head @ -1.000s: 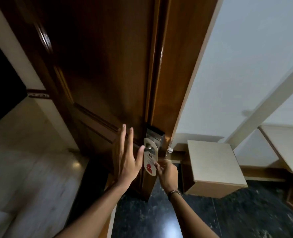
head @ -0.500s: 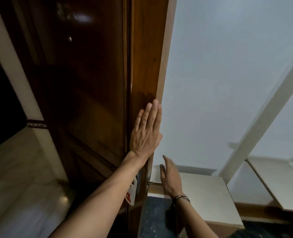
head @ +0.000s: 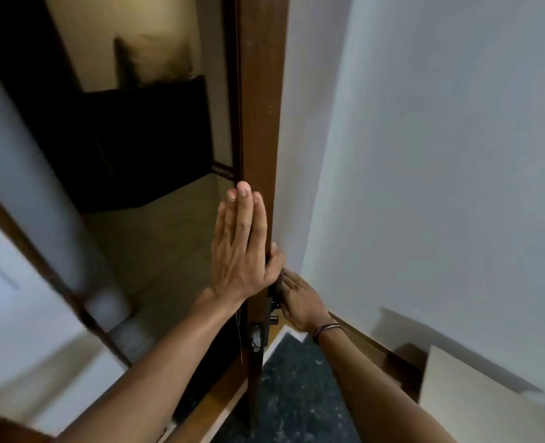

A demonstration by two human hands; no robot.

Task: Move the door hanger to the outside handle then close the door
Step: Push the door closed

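The brown wooden door (head: 260,123) stands edge-on in the middle of the view, partly open. My left hand (head: 240,247) lies flat along the door's edge with the fingers pointing up and the thumb hooked round its right side. My right hand (head: 298,298) is on the door's right face just above the dark lock plate and lever handle (head: 274,318), fingers stretched toward the door with nothing seen in them. A metal latch (head: 256,335) shows on the door edge below my left wrist. The door hanger is hidden from view.
Left of the door lies a dim corridor with a pale floor (head: 156,251), a dark panel (head: 143,139) and the door frame (head: 50,276). A white wall (head: 424,155) fills the right side, with a pale box (head: 476,401) at lower right and dark speckled floor (head: 296,394) below.
The door has swung further, so I now see it edge-on with the corridor behind it. My left hand stayed on the door's edge; my right hand moved up against the door near the handle.
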